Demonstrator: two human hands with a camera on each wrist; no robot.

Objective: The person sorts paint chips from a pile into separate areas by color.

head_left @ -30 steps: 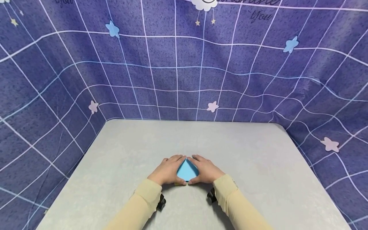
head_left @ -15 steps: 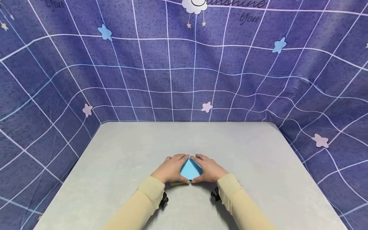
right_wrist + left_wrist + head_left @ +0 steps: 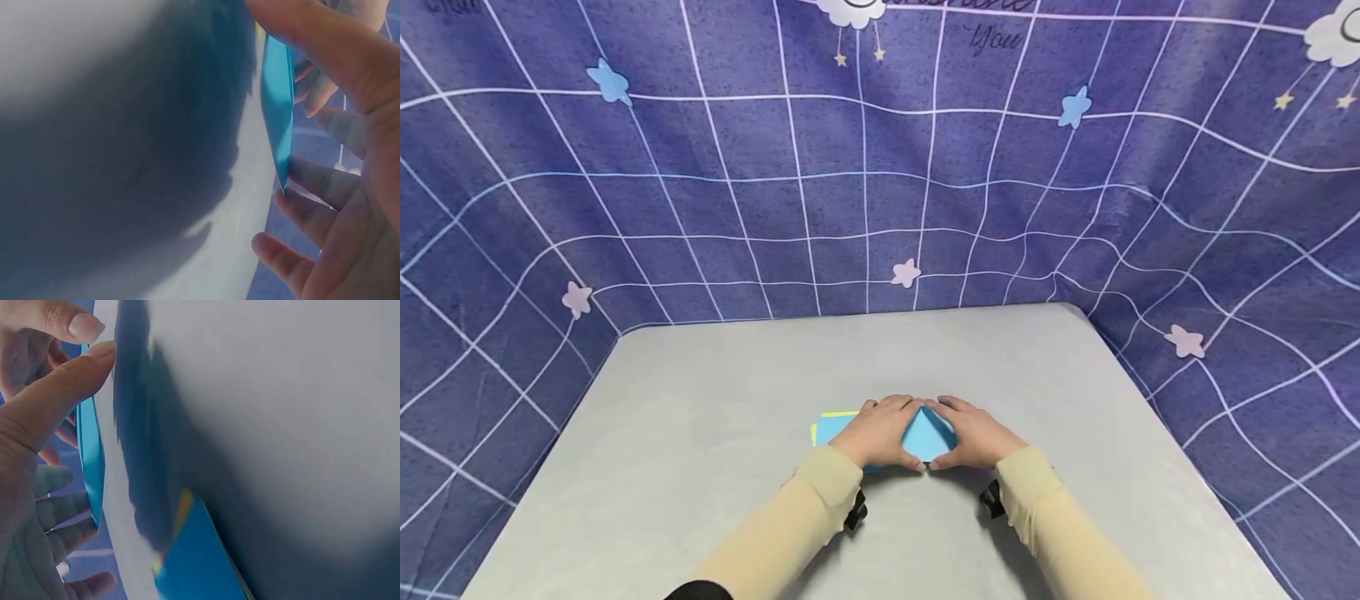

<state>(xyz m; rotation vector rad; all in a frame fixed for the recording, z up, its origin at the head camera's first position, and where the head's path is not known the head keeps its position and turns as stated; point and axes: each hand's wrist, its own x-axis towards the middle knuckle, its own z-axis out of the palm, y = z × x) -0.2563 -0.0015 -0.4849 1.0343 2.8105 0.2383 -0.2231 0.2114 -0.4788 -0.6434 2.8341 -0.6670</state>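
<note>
A light-blue piece of folded paper (image 3: pixel 927 437) stands between my two hands in the head view, its top narrowing to a point. My left hand (image 3: pixel 880 429) grips its left side, and my right hand (image 3: pixel 985 433) grips its right side. The thumbs meet at the near edge. In the left wrist view the folded paper (image 3: pixel 92 450) appears edge-on, raised off the tabletop. The right wrist view shows the same folded paper (image 3: pixel 277 100) between thumb and fingers. Flat blue paper (image 3: pixel 833 428) with yellow edges (image 3: pixel 838 413) lies on the table, partly hidden beneath my left hand and wrist.
The grey-white tabletop (image 3: pixel 737 375) extends around the hands. A purple-blue curtain (image 3: pixel 820 208) with grid lines and stars hangs behind it and along both sides. A dark rounded object (image 3: pixel 698 591) shows at the bottom edge, near the left sleeve.
Both hands have moved right over the table with the folded blue paper. The flat blue and yellow paper now shows on the left. The head view has turned slightly right.
</note>
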